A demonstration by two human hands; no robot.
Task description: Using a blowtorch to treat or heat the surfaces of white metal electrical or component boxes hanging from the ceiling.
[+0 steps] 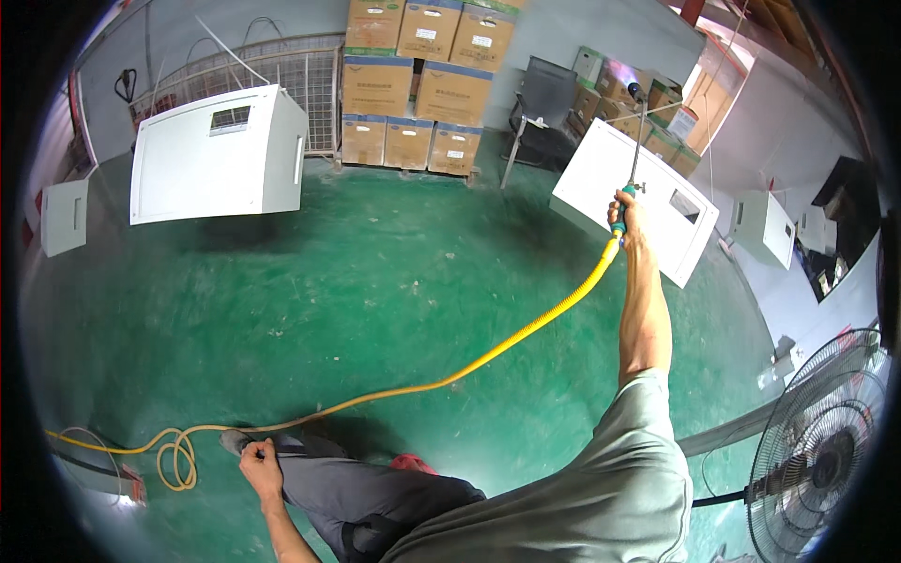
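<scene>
My right arm is stretched out ahead, with my right hand [629,214] closed around the green handle of a gas torch [640,145]. The torch's thin metal tube points up and away, ending in a dark round head. From the handle's lower end a yellow hose [511,340] sags across to the left and coils on the floor. Beyond the torch hangs a tilted white metal cabinet [601,174] with a small rectangular window; the torch overlaps it in view, and whether they touch I cannot tell. Low at left, my left hand [261,469] is curled by my leg, its contents unclear.
Another white cabinet [188,169] hangs at the left, with smaller white ones [64,218] at the far left and right [765,228]. Stacked cardboard boxes [375,86] and a dark chair [544,98] stand at the back. A large fan [826,460] is close at right.
</scene>
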